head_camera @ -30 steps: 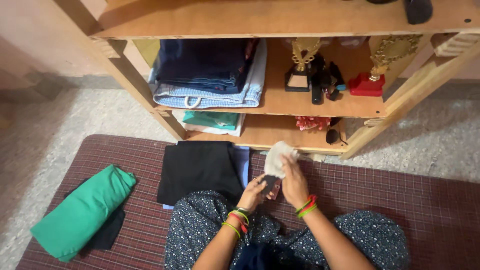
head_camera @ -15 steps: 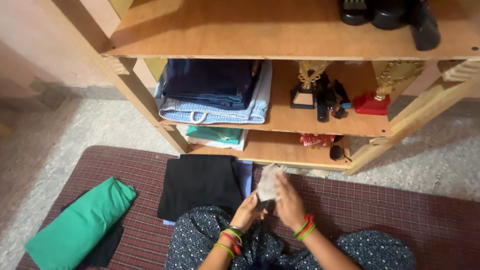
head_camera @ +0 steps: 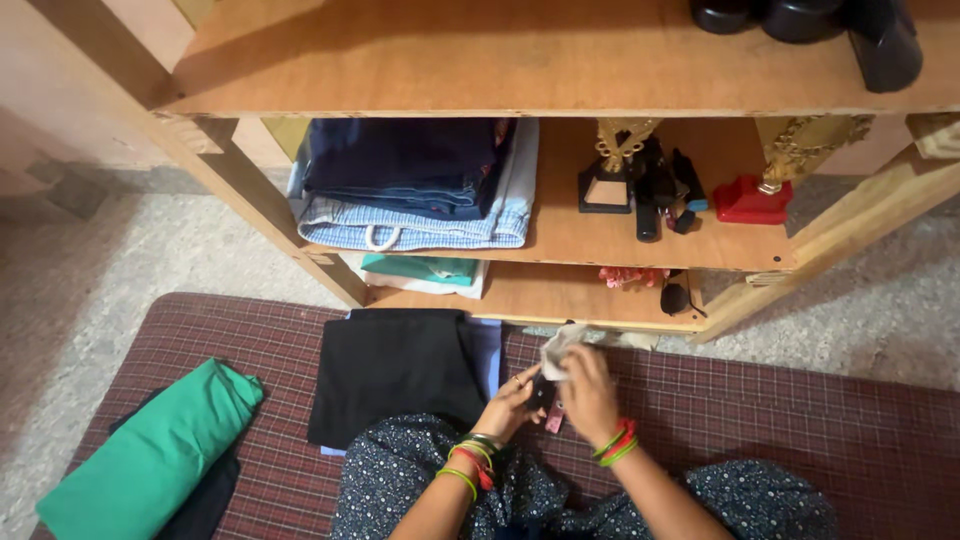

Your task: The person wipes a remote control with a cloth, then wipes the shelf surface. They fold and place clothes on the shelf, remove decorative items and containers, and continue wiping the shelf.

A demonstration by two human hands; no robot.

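I hold a small dark object (head_camera: 541,392) in my left hand (head_camera: 512,403), fingers closed around it, low over the checked mat (head_camera: 780,410). My right hand (head_camera: 590,393) pinches a pale cloth (head_camera: 560,348) against its far end. The object lies between both hands, long axis pointing toward the wooden shelf (head_camera: 600,305).

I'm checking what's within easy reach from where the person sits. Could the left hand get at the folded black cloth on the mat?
Probably yes. The folded black cloth lies just beside the left hand, with nothing between them, though that hand now holds a small dark object.
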